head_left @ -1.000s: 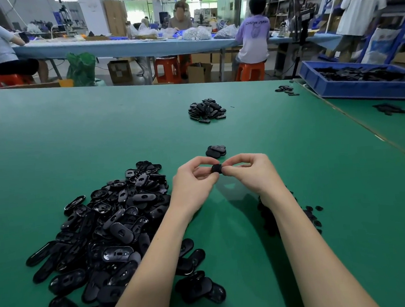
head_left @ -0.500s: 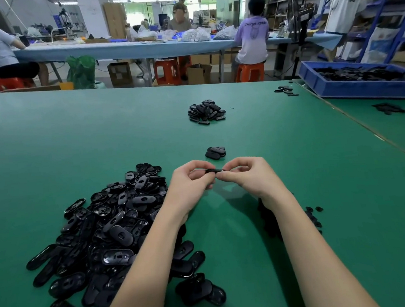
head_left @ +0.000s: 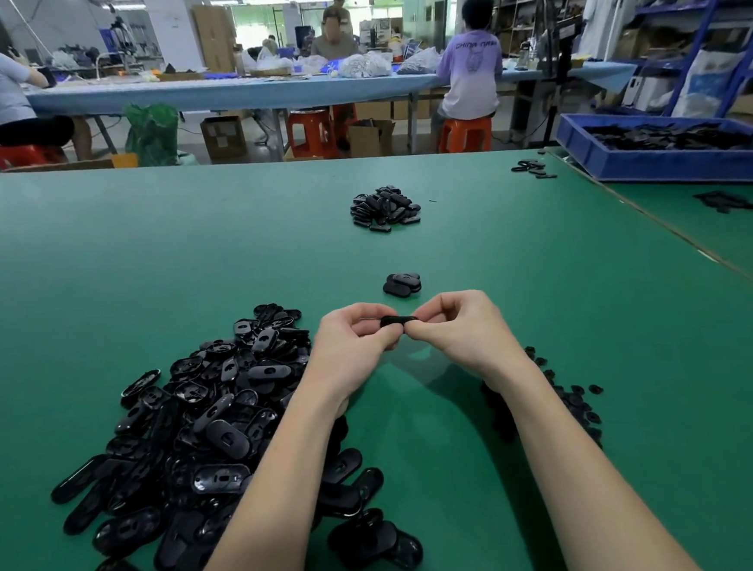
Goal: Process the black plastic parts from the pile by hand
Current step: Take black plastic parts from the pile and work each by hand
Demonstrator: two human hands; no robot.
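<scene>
Two bare forearms reach forward from the bottom edge over a green tabletop (head_left: 94, 271). To the near left, partly under the left arm, lies a large pile (head_left: 197, 434) of glossy black oval plastic parts, heaped loosely and overlapping. To the near right, mostly hidden behind the right arm, is a scatter of smaller black pieces (head_left: 573, 400).

Just past these, the hands meet above the tabletop. The left hand (head_left: 352, 345) and right hand (head_left: 459, 328) each have fingers curled in, and together they pinch one small black part (head_left: 397, 320) between thumbs and fingertips, one hand at each end. The part is seen edge-on, so its detail cannot be made out.

It looks light, thin and stiff, with a smooth, possibly slippery surface, so a firm pinch at both ends seems the surest hold; bending hard might snap it.

Just beyond the hands sit a few finished-looking parts (head_left: 402, 284) touching one another. Farther off is a smaller heap (head_left: 384, 208), and at the far right a blue tray (head_left: 653, 164) of dark pieces. Beyond the tabletop, people sit on orange stools at another long table.
</scene>
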